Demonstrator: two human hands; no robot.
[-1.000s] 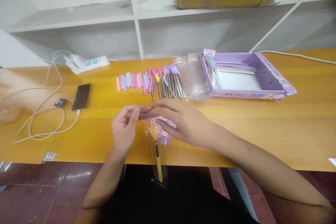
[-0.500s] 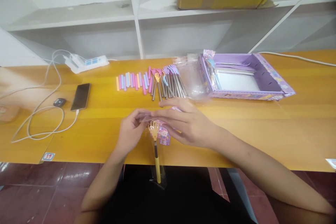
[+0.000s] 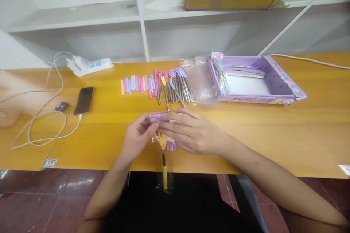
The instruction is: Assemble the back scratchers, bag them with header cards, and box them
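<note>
My left hand (image 3: pixel 136 134) pinches the left end of a folded purple printed header card (image 3: pixel 156 117) at the top of a clear plastic bag. My right hand (image 3: pixel 191 129) reaches across from the right, fingers close together, pressing on the same card and covering much of it. Inside the bag hangs a yellow back scratcher (image 3: pixel 164 176), its hand-shaped head up by my fingers and its handle over the table's front edge. Beneath my right hand, more purple printed cards (image 3: pixel 171 144) lie on the table, partly hidden.
Loose back scratchers (image 3: pixel 177 85) lie beyond my hands, beside a row of coloured handle sleeves (image 3: pixel 136 84). Clear bags (image 3: pixel 201 83) rest against a purple display box (image 3: pixel 259 99). A phone (image 3: pixel 84 101), its cable and a power strip (image 3: pixel 91 66) are at left.
The header card has tilted so its printed face shows more. My left thumb now presses onto it, and my right fingers have come closer together and slightly lower.
</note>
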